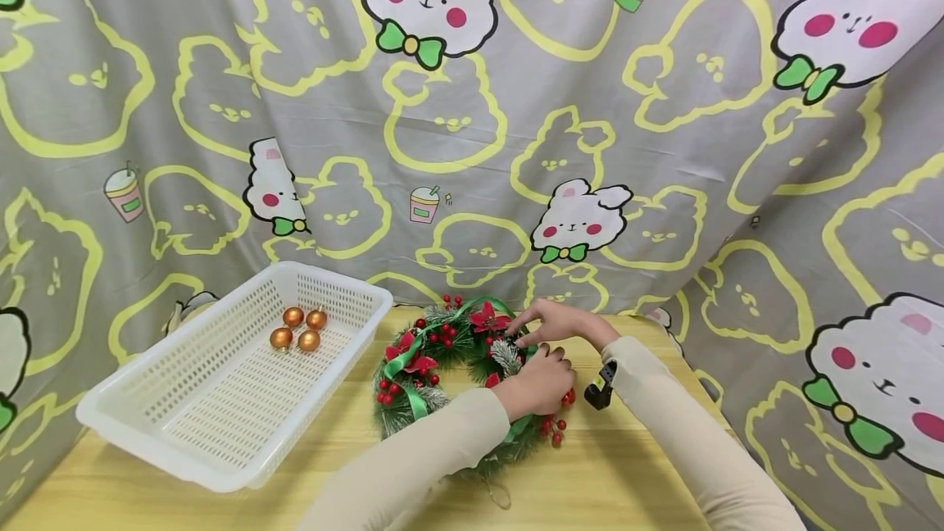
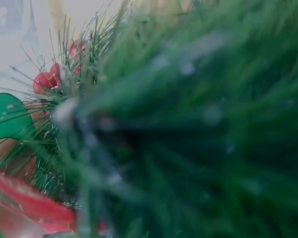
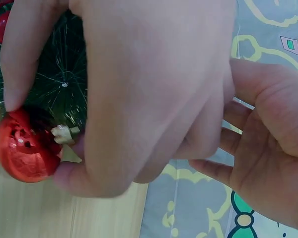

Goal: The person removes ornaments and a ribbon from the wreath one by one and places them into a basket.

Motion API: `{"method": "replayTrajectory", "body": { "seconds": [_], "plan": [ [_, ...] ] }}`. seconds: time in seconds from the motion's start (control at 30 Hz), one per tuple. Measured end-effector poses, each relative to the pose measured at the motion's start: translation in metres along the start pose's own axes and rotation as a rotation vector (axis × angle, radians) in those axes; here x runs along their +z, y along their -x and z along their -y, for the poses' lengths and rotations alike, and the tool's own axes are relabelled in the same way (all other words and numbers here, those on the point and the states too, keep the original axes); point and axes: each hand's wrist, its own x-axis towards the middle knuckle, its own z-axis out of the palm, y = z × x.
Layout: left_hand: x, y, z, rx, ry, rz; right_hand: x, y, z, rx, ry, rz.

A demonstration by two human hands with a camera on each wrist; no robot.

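A green Christmas wreath [image 1: 413, 351] with red poinsettias, berries and green ribbon lies on the table. My left hand [image 1: 542, 383] is over its right side. In the right wrist view, my left hand [image 3: 154, 94] pinches a shiny orange-red Christmas ball [image 3: 27, 148] with a gold cap, beside the green needles [image 3: 64, 82]. My right hand [image 1: 564, 322] reaches to the wreath's upper right, near a frosted sprig [image 1: 506, 356], its fingers loosely bent. Its palm [image 3: 278, 148] shows behind the left hand, which hides some fingertips. Blurred needles [image 2: 198, 124] fill the left wrist view.
On the left of the wooden table [image 1: 590, 474] stands a white plastic basket [image 1: 221, 433]. Several copper Christmas balls [image 1: 309, 341] lie in it. A patterned grey curtain [image 1: 457, 244] hangs behind the table. A black wrist device [image 1: 600, 392] sits at the right wrist.
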Motion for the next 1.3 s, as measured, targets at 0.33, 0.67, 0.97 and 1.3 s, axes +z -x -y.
{"method": "replayTrajectory", "body": {
  "seconds": [0.33, 0.67, 0.97, 1.3],
  "plan": [
    [-0.002, 0.01, 0.007, 0.08, 0.046, -0.06, -0.001, 0.001, -0.001, -0.079, 0.011, 0.004],
    [-0.006, 0.028, 0.019, 0.189, -0.023, -0.154, -0.001, 0.001, -0.006, -0.156, 0.045, 0.0],
    [0.004, 0.036, 0.036, 0.226, 0.022, -0.3, 0.002, -0.002, -0.007, -0.113, -0.008, 0.007],
    [0.003, 0.047, 0.054, 0.153, 0.228, -0.327, -0.001, 0.003, -0.007, -0.082, -0.039, 0.012]
  ]
}}
